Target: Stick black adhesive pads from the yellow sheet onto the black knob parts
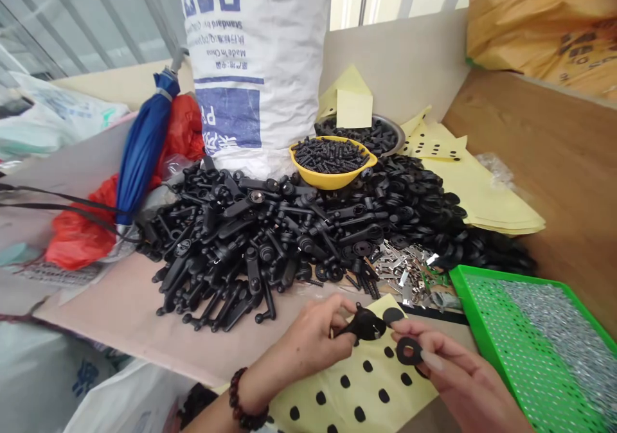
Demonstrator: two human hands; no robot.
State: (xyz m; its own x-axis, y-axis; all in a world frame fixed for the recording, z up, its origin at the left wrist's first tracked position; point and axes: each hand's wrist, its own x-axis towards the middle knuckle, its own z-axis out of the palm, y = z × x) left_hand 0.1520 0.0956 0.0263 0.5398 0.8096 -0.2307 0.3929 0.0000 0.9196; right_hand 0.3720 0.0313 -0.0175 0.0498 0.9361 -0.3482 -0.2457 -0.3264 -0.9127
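My left hand (315, 338), with a beaded bracelet on its wrist, grips a black plastic part (365, 324) with a rounded head, above a yellow sheet (357, 381) dotted with black spots. Just to the right, my right hand (450, 365) pinches a black ring (409, 351) with a hole in its middle between thumb and fingers. A round black disc (393, 315) shows between the two hands, beside the fingertips of the right one. Beyond the hands lies a big heap of black crank-like parts (255, 227).
Metal clips (405, 272) lie behind my hands. A green tray (506, 330) of small metal pieces stands at the right. Farther back are a yellow bowl (332, 177) of black screws, a white sack (255, 67), yellow sheets (496, 198) and a blue umbrella (144, 144).
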